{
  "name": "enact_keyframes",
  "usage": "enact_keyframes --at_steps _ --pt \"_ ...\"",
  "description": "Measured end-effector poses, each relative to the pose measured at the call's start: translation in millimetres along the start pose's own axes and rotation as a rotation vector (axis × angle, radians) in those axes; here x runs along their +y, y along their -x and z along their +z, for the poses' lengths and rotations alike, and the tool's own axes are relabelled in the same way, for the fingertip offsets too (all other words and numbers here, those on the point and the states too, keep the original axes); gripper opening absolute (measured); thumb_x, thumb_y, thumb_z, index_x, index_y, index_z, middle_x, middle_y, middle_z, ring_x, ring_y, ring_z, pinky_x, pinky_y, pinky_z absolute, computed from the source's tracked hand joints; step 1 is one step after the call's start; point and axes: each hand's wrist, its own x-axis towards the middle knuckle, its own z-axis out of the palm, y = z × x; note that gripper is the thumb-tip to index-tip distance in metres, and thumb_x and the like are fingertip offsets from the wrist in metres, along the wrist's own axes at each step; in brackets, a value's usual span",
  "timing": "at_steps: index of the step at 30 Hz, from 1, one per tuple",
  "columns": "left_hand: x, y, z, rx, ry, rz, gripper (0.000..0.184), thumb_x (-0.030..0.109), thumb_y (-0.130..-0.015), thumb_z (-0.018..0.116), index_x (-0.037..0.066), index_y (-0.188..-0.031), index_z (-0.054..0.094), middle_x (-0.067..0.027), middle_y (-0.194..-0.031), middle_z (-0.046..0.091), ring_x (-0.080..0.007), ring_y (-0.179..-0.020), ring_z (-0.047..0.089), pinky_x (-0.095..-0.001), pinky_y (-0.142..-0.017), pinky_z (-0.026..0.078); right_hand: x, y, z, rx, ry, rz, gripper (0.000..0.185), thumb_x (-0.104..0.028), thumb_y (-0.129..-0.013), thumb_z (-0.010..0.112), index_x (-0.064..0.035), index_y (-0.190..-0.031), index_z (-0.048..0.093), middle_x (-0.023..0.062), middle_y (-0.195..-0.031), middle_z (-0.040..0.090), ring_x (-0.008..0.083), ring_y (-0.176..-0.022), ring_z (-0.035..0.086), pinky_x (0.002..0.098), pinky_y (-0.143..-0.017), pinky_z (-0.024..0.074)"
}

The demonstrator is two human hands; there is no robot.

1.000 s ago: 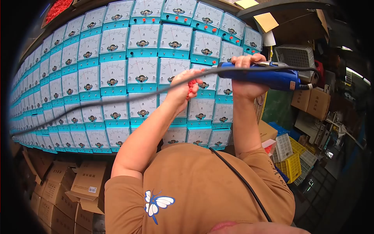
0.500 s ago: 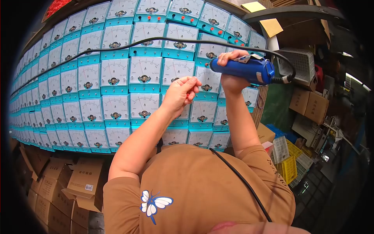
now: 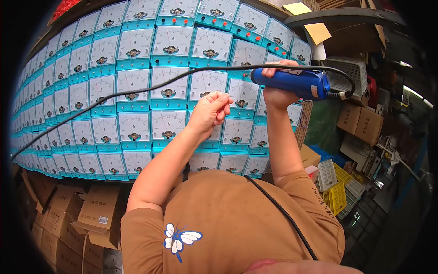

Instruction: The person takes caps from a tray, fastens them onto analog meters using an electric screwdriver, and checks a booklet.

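Observation:
My right hand is wrapped round a blue electric screwdriver with a black cord at its rear end. The tool lies nearly level above the meters, its front end to the left; its tip cannot be made out. My left hand is closed, with thumb and forefinger pinched together, just left of and below the tool's front end. Small red parts seem to be in its curled fingers, mostly hidden. Under both hands are rows of ammeters with white dial faces and turquoise bases.
Red terminal knobs stand on several meters in the far rows. Cardboard boxes are stacked at lower left, and more boxes stand at right. Yellow crates and a grey basket are on the right side. The cord crosses above the meters.
The screwdriver in my right hand has moved slightly right. Its cord has swung down toward me across the left rows. My left hand stays nearly in place, and the red in its fingers shows less.

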Motion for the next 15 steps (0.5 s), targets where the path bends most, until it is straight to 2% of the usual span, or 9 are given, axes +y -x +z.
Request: enact_keyframes --at_steps 4,7,11,14,15 --pt "3 2 3 0.035 -0.052 0.016 0.018 0.021 -0.094 0.055 0.004 -0.088 0.056 -0.0003 -0.062 0.056 -0.0024 -0.043 0.043 -0.0167 -0.036 0.028 9 7 12 -0.029 0.017 -0.005 0.059 -0.055 -0.093 0.030 -0.0006 -0.094 0.053 0.0140 -0.068 0.058 0.0241 -0.064 0.058 0.0369 -0.070 0.0469" --pt "3 0 -1 0.019 -0.042 0.023 0.018 0.021 -0.094 0.055 0.004 -0.089 0.055 -0.0001 -0.061 0.056 -0.0024 -0.043 0.043 -0.0169 -0.036 0.028 6 5 16 -0.034 0.170 -0.058 0.061 -0.056 -0.092 0.031 0.0003 -0.097 0.053 0.0142 -0.068 0.058 0.0239 -0.064 0.057 0.0369 -0.069 0.0464" --pt "2 0 -7 0.010 0.003 0.021 0.018 0.021 -0.094 0.055 0.004 -0.089 0.055 -0.0002 -0.061 0.056 -0.0024 -0.043 0.043 -0.0169 -0.036 0.028 -1 3 4 0.070 -0.020 -0.058 0.056 -0.054 -0.089 0.036 -0.0037 -0.102 0.057 0.0142 -0.069 0.059 0.0240 -0.064 0.056 0.0358 -0.066 0.0438" --pt "-1 -1 -5 0.002 0.033 0.009 0.018 0.022 -0.094 0.054 0.004 -0.088 0.054 -0.0003 -0.060 0.056 -0.0026 -0.042 0.043 -0.0170 -0.036 0.028 -5 -2 -4 -0.047 0.026 -0.085 0.055 -0.052 -0.089 0.037 -0.0023 -0.100 0.057 0.0140 -0.069 0.058 0.0235 -0.064 0.055 0.0363 -0.066 0.0435" --pt "-2 -1 -4 0.003 0.039 0.006 0.018 0.022 -0.094 0.054 0.004 -0.088 0.054 -0.0003 -0.060 0.056 -0.0027 -0.042 0.043 -0.0170 -0.035 0.028 -6 -2 -3 -0.022 0.033 -0.076 0.055 -0.052 -0.089 0.037 -0.0021 -0.098 0.057 0.0139 -0.068 0.058 0.0233 -0.063 0.055 0.0362 -0.066 0.0433"
